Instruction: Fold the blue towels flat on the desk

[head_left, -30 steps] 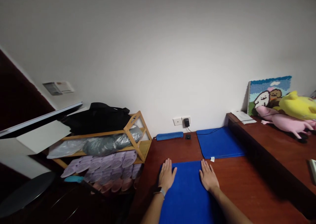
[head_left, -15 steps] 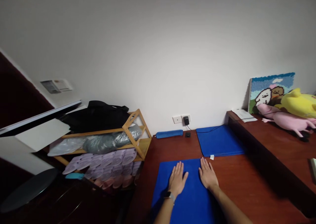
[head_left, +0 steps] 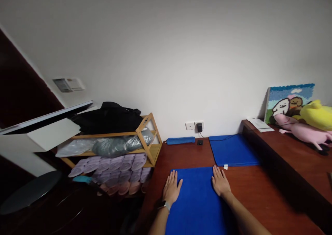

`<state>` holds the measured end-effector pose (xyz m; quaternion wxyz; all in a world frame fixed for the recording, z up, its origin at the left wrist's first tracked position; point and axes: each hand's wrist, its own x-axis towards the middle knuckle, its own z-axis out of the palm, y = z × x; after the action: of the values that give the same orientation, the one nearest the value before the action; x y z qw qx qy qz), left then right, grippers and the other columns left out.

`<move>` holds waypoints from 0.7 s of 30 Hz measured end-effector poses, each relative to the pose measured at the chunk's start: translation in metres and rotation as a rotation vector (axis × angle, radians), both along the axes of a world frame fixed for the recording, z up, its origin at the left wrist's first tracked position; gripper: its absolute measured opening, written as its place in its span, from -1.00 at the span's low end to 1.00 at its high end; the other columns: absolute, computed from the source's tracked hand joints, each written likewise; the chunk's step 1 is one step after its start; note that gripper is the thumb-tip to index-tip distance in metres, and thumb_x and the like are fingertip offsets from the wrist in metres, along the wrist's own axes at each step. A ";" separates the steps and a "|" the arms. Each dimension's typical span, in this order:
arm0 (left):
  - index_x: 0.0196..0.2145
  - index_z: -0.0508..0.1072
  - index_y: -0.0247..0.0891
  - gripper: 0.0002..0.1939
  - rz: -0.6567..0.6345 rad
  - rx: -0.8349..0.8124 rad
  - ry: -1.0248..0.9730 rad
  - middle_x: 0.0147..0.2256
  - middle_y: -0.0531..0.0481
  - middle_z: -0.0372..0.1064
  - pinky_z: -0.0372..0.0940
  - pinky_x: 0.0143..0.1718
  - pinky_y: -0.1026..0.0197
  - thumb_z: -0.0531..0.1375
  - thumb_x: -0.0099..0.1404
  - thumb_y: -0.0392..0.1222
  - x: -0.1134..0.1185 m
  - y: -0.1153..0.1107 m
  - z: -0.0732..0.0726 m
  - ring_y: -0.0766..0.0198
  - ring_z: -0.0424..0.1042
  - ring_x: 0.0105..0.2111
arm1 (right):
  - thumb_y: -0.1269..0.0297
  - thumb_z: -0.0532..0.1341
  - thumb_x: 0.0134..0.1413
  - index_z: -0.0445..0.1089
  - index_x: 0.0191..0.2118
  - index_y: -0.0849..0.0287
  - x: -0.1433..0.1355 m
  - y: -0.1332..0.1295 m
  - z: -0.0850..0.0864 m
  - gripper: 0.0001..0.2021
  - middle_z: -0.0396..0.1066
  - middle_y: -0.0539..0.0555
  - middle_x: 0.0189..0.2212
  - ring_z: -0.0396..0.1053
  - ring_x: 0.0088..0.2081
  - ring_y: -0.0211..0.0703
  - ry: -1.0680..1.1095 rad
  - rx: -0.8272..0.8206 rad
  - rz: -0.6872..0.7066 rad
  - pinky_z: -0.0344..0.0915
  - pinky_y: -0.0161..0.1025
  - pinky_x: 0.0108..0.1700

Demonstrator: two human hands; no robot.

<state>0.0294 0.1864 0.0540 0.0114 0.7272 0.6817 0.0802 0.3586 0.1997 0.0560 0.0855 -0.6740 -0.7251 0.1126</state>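
A blue cloth lies flat on the reddish-brown wooden table. On its left edge rests my left hand, palm down with the fingers stretched out and the thumb apart; a watch is on that wrist. My right hand lies flat along the cloth's right edge near the far corner, fingers extended. Neither hand grips anything. Behind the right hand is a second, folded blue cloth with a small white tag.
At the wall lie a narrow folded blue cloth and a small black square object, below a plugged-in black adapter. A wooden rack holding slippers stands left. Plush toys sit on the raised surface at right.
My left hand has slid left across the blue cloth to its left edge. My right hand stays near the right edge. The camera view has shifted slightly.
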 end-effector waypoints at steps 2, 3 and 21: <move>0.49 0.00 -0.34 -0.22 0.008 -0.006 -0.002 0.47 -0.25 -0.05 0.01 0.46 -0.15 -0.18 0.54 0.24 -0.001 0.000 0.006 -0.01 -0.06 0.48 | 0.19 -0.21 0.39 -0.11 0.51 0.38 -0.002 0.002 0.007 -0.33 -0.18 0.14 0.52 -0.20 0.52 -0.07 -0.020 -0.034 -0.002 -0.27 0.01 0.52; 0.49 -0.03 -0.34 -0.22 0.005 0.012 -0.004 0.47 -0.25 -0.05 0.01 0.46 -0.15 -0.17 0.54 0.23 -0.001 -0.001 0.009 -0.01 -0.05 0.47 | 0.18 -0.23 0.39 -0.12 0.51 0.37 -0.004 0.001 0.010 -0.33 -0.19 0.14 0.52 -0.21 0.52 -0.07 -0.018 -0.039 -0.008 -0.26 0.00 0.52; 0.50 -0.08 -0.18 -0.33 -0.368 -0.017 -0.149 0.49 -0.07 -0.10 -0.01 0.49 -0.14 -0.27 0.57 0.13 0.176 -0.041 0.002 0.07 -0.08 0.48 | 0.17 -0.23 0.41 -0.03 0.50 0.29 -0.009 -0.044 -0.005 -0.35 -0.15 0.12 0.52 -0.21 0.52 -0.01 0.012 0.016 -0.036 -0.18 0.00 0.52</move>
<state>0.2050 0.1457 0.0560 0.0822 0.8313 0.5353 0.1245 0.3500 0.1554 0.0513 0.0972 -0.6855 -0.7132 0.1095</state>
